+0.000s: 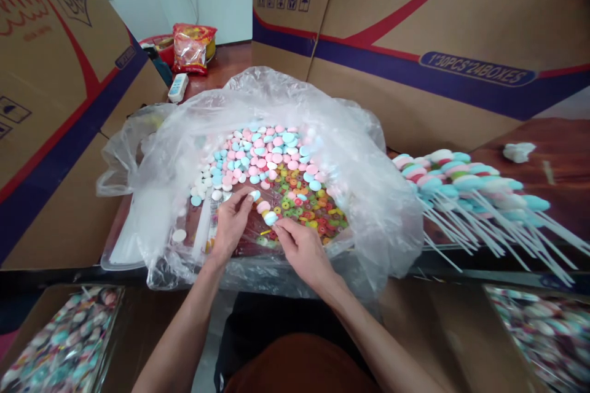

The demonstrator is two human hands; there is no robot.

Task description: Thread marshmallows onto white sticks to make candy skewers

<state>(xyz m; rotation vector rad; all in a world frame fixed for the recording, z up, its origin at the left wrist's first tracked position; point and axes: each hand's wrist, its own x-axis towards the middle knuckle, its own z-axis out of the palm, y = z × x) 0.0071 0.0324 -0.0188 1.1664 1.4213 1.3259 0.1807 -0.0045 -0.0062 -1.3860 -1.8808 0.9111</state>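
Observation:
Between my two hands is a partly filled candy stick [263,207], with pink, white, blue and orange-yellow pieces in a slanted row. My right hand [302,249] pinches its lower end, just below a blue and white piece. The fingertips of my left hand [233,218] close on a pale blue candy [254,195] at the upper end. Behind them, round pink, blue and white candies [249,153] lie in a heap inside a clear plastic bag [369,209]. Small ring-shaped gummies [306,202] in green, yellow, orange and red spread out beside my right hand.
Finished candy sticks [470,184] are piled on the right of the table. White sticks [131,233] lie in a tray at the left. Large cardboard boxes [391,73] stand behind and at the left. Boxes of wrapped candies [64,338] sit below the table edge.

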